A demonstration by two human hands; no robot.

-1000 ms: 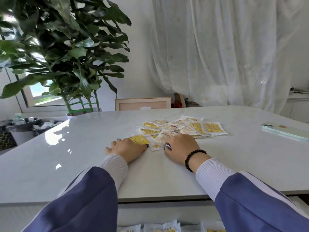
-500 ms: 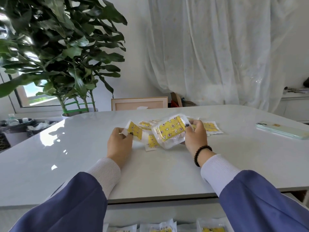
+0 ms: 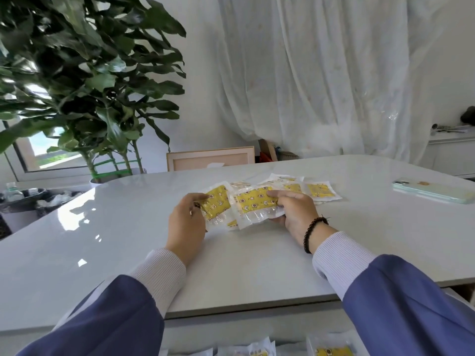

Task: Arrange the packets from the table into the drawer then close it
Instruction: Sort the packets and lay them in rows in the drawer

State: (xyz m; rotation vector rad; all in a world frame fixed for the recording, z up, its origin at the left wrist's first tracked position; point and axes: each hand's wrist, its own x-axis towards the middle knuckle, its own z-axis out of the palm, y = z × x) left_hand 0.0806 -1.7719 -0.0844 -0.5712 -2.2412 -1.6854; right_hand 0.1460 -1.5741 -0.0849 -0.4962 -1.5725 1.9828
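Observation:
Each of my hands holds a clear packet with a yellow patterned insert, lifted a little above the white table (image 3: 257, 265). My left hand (image 3: 186, 222) grips the left packet (image 3: 217, 204) by its left edge. My right hand (image 3: 295, 211), with a dark bead bracelet, grips the right packet (image 3: 254, 201) by its right end. The two packets overlap in the middle. Several more packets (image 3: 316, 190) lie flat on the table behind my right hand. Below the table's front edge the open drawer (image 3: 295, 337) shows packets (image 3: 331, 352) inside.
A pale green phone (image 3: 431, 190) lies on the table at the far right. A big leafy plant (image 3: 84, 86) stands behind the table's left corner, a chair back (image 3: 210, 158) at the far edge, white curtains beyond.
Both hands lay flat on the packets on the table, then each lifted one. The right packet has turned from upright to lying lower and more level, beside the left one.

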